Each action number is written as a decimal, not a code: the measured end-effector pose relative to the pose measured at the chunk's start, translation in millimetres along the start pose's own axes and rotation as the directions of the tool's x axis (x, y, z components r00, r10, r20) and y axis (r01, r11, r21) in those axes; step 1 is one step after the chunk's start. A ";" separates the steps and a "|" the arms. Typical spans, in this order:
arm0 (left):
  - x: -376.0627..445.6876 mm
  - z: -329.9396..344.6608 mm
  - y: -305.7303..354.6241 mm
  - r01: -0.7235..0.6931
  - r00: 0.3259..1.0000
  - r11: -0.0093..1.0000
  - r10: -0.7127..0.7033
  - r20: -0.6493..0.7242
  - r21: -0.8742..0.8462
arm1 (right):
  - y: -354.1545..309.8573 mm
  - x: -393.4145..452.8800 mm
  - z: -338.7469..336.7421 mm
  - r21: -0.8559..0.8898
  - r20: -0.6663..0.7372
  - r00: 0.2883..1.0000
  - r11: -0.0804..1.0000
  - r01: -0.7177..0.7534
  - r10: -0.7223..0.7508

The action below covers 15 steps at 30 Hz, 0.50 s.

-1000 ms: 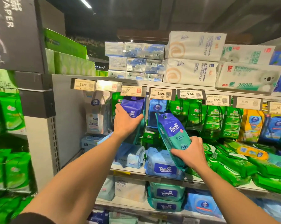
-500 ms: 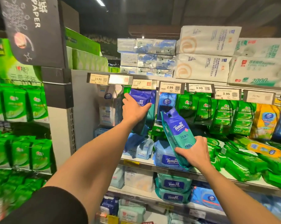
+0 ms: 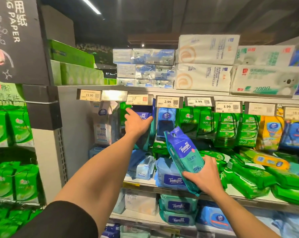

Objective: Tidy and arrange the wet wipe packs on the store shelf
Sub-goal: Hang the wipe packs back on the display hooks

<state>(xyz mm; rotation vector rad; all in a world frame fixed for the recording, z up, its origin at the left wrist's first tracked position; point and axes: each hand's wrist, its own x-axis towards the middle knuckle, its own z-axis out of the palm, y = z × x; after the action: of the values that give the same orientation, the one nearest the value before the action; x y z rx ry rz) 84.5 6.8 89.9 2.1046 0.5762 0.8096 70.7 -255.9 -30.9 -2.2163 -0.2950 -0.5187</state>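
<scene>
Left hand [image 3: 136, 123]: is being stretched up to the centre-left of the frame, fingers loosely extended against the hanging blue pack [image 3: 143, 115] under the price strip; nothing is being clasped. It is judged that the hanging row is being steadied or pushed back to make room.

Hanging blue pack: is being kept on its peg at the upper centre-left, touching the left hand; one front pack is being counted, any behind it being hidden.

Right hand [image 3: 202, 177]: is being closed round the lower end of one Tempo pack [image 3: 184, 157], thumb across the front.

Tempo pack: is being held tilted at the centre of the frame, hang-hole end upward, in front of the shelf [image 3: 140, 183], probably so that the hole is being offered to a peg.

Price tags [image 3: 168, 101]: eight are being counted along the upper shelf edge.

Green hanging packs [image 3: 206, 123]: four columns are being counted right of centre.

Loose green packs [image 3: 248, 176]: are being left in a disordered heap at the lower right; no count can be made.
</scene>
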 end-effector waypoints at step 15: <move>9.1 15.3 -20.1 -0.012 1.000 0.999 0.011 -0.019 -0.044 | 2.3 13.0 4.8 -0.043 0.023 1.000 0.999 -0.017 0.018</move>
<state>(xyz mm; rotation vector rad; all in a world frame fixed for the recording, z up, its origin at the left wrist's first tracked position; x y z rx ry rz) 99.1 16.4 69.6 2.0641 0.5522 0.8415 84.3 -253.2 -29.3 -2.2660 -0.2793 -0.4943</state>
